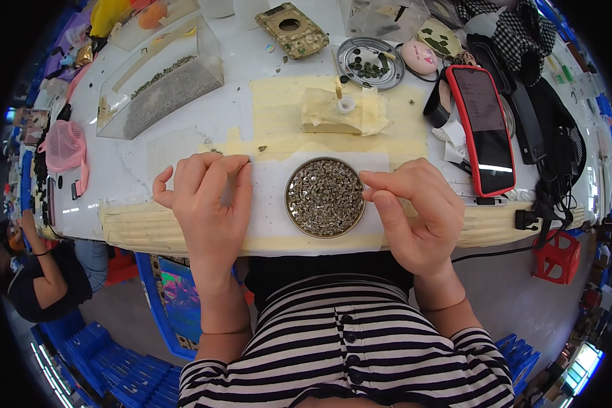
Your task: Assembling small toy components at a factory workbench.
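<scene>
A round shallow dish (287, 211) full of small metallic pieces (325, 197) stands on white paper at the table's front edge. Beside its right rim, my right hand (425, 217) is closed, thumb and index finger brought together. Whatever lies between those fingertips is too small to make out. To the left of the dish, my left hand (207, 197) is over the table with its thumb and index tips pressed together. Anything held there is hidden. A few small dark pieces (262, 148) lie on the table just beyond my left fingertips.
Behind the dish sits a tape-wrapped block (330, 121) with a small white ring (346, 105). A clear bin (173, 102) of metal pieces is at far left. A red-cased phone (481, 129) lies right, near a glass dish (370, 62). Someone sits at the left (47, 279).
</scene>
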`<state>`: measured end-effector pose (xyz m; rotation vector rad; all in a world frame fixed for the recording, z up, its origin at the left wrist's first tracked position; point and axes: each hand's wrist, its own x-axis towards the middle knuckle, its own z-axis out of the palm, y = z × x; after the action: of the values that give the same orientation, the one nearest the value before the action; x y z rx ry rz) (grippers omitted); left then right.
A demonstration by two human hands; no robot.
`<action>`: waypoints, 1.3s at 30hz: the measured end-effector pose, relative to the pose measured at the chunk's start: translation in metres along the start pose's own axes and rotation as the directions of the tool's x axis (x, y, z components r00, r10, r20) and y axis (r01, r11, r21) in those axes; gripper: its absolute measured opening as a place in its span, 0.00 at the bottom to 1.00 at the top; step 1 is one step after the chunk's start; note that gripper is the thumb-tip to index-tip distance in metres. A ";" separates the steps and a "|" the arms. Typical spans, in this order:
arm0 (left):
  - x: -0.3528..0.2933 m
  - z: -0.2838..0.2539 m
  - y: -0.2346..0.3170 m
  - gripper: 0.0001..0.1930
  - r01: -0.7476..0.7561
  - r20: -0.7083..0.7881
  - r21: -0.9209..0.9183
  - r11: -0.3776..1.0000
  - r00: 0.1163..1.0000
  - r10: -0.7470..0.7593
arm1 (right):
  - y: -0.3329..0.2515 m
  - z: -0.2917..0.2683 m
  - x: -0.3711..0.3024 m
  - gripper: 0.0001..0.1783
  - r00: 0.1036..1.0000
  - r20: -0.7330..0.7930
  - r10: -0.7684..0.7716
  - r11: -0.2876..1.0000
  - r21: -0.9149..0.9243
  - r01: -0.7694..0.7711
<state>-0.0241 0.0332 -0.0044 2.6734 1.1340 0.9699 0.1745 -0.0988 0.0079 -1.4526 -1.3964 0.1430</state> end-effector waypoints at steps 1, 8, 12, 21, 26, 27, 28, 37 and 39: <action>0.000 0.000 0.000 0.05 -0.001 -0.002 0.001 1.000 1.000 0.001 | 0.000 0.000 0.000 0.09 1.000 -0.001 0.001 1.000 0.001 -0.001; 0.000 -0.001 0.001 0.05 -0.011 -0.012 0.014 1.000 1.000 0.011 | -0.001 -0.001 -0.002 0.10 1.000 -0.018 -0.010 1.000 0.004 0.010; 0.001 0.001 0.001 0.04 -0.016 -0.007 0.016 1.000 1.000 0.016 | 0.001 0.000 -0.004 0.10 0.999 -0.035 -0.012 1.000 -0.004 0.012; 0.003 0.001 0.002 0.04 -0.015 -0.004 0.044 0.999 1.000 0.015 | 0.003 0.001 -0.005 0.10 0.998 -0.063 -0.031 0.999 -0.015 0.031; 0.003 0.003 0.001 0.03 -0.020 -0.026 0.059 0.998 0.999 0.022 | 0.002 0.001 -0.005 0.10 0.998 -0.060 -0.018 1.000 -0.019 0.017; 0.002 0.003 0.002 0.03 -0.016 -0.026 0.061 0.998 0.999 0.018 | 0.002 0.001 -0.005 0.10 0.998 -0.057 -0.017 1.000 -0.020 0.016; 0.002 0.003 0.002 0.03 -0.012 -0.027 0.063 0.998 1.000 0.014 | 0.002 0.001 -0.005 0.10 0.998 -0.055 -0.017 1.000 -0.020 0.016; -0.001 0.004 -0.002 0.07 0.010 -0.081 0.072 0.997 0.997 -0.004 | 0.001 0.003 -0.004 0.10 0.999 -0.033 -0.037 0.999 -0.025 0.037; -0.001 0.001 -0.001 0.08 -0.008 -0.132 0.032 0.999 0.991 0.013 | 0.000 0.002 -0.004 0.10 0.998 -0.046 -0.037 0.999 -0.023 0.036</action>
<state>-0.0252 0.0336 -0.0060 2.6767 1.1693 1.1558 0.1719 -0.1011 0.0045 -1.4390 -1.3893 0.0703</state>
